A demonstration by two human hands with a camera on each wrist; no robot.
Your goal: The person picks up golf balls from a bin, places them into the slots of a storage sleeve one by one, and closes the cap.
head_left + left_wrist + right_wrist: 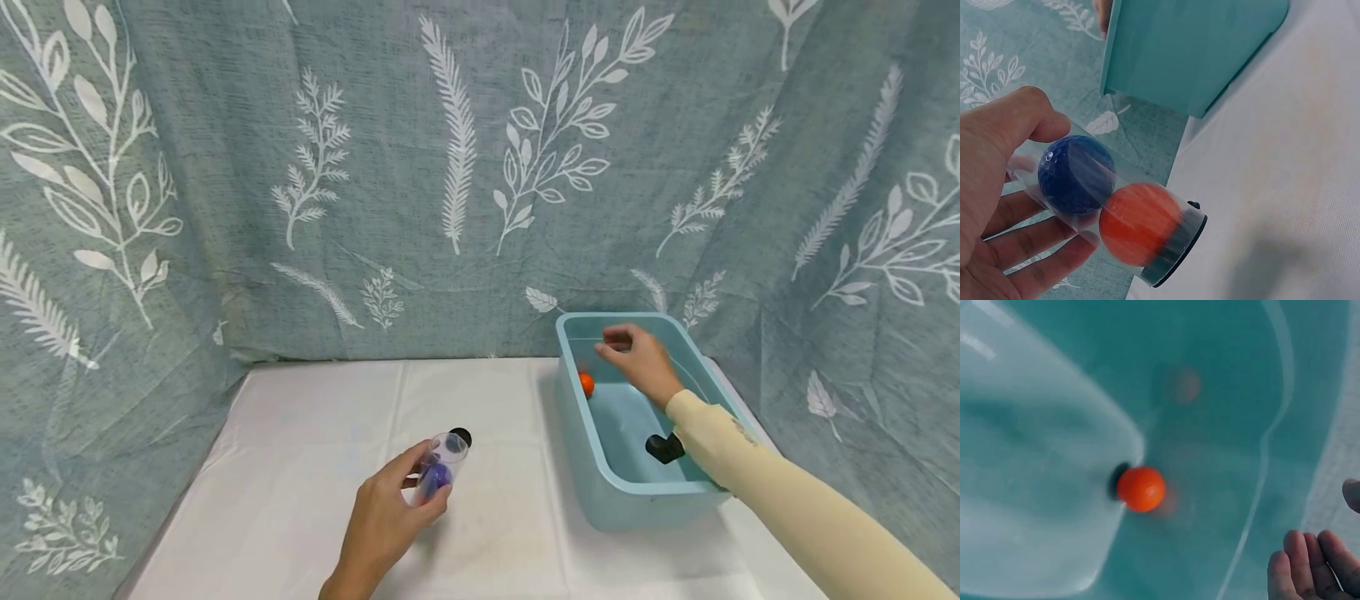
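Note:
My left hand (386,512) holds a clear tube (1094,219), fingers and thumb around its side. Inside sit a blue dimpled golf ball (1077,175) and, nearer the black end of the tube, an orange ball (1141,224). From the head view only the blue ball shows. A black round piece (462,435) appears just behind the tube's rim. My right hand (637,358) is over the light blue bin (626,496), fingers loosely bent with nothing between them. Below it, another orange ball (1141,489) lies against the bin's inner wall.
A black object (663,450) lies on the bin floor, partly covered by the right sleeve (750,458). White cloth (315,450) covers the table. A grey-green leaf-patterned curtain (390,150) stands behind and at both sides.

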